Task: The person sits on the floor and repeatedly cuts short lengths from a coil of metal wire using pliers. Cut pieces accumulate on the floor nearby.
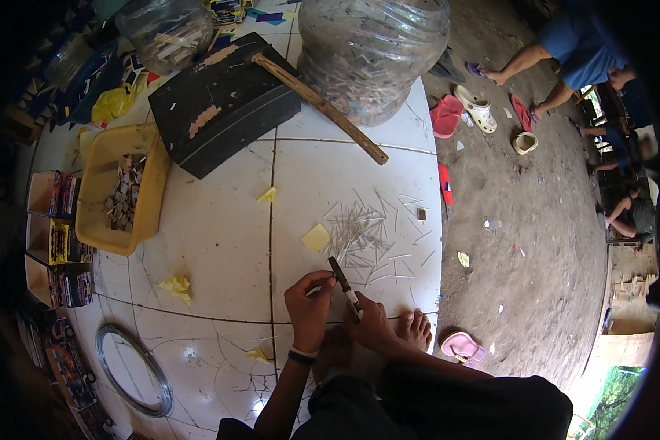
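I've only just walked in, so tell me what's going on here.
The person's right hand holds a dark tool; the left hand is close to its far end. Thin pieces lie scattered on the tiles just beyond, beside a yellow scrap. A coil lies off to the left.

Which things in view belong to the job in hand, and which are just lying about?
Likely the job: slender dark tool in the right hand, left hand close by; thin pale sticks.

Apparently just lying about: pale pink sandal; white clog; crumpled yellow scraps.
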Tool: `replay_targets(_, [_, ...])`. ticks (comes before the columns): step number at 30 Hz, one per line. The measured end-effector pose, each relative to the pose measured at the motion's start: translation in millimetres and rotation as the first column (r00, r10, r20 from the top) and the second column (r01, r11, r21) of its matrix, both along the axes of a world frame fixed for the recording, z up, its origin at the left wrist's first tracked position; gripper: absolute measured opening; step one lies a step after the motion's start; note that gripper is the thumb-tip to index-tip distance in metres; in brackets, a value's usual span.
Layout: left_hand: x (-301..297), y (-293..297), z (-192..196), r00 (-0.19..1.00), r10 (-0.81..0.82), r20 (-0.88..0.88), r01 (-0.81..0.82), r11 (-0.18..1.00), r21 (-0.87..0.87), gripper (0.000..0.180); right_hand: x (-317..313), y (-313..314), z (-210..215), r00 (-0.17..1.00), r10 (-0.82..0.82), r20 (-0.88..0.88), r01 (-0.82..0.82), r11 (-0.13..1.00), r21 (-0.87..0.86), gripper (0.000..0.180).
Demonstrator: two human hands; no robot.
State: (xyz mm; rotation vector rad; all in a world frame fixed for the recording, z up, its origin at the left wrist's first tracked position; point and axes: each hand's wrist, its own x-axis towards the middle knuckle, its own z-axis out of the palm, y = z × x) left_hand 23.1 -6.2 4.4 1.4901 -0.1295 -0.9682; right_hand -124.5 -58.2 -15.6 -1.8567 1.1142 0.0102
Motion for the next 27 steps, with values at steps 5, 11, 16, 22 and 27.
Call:
replay_targets(5, [7.4,-2.2,-1.7,0.995,-0.024,0.102,0.017,0.998,0.065,0.011,7.8,-10.7,14.0,0.989,-0.063,-0.137,0.058,0.997,-0.042,0.031])
replay_targets(11, [10.7,-0.2,1.3,0.997,-0.067,-0.031,0.067,0.998,0.000,0.013,0.6,-42.9,17.7,0.999,0.018,0.050,-0.021,0.998,0.054,0.036])
replay_targets(16, [11.8,4.0,0.0,0.999,-0.024,0.044,0.025,0.999,-0.029,0.012,-1.0,-47.0,25.0,0.949,-0.158,0.274,-0.001,0.865,0.503,0.044])
replay_targets(22, [-5.6,18.5,11.0,0.997,-0.021,0.080,0.029,0.994,-0.103,0.019,29.4,-49.1,43.4,0.844,-0.266,0.465,-0.006,0.864,0.504,0.034])
replay_targets(27, [-10.3,42.8,6.7,0.999,-0.006,-0.044,-0.004,0.973,-0.230,0.028,40.3,-44.1,55.1,0.887,-0.213,0.409,-0.047,0.840,0.541,0.039])
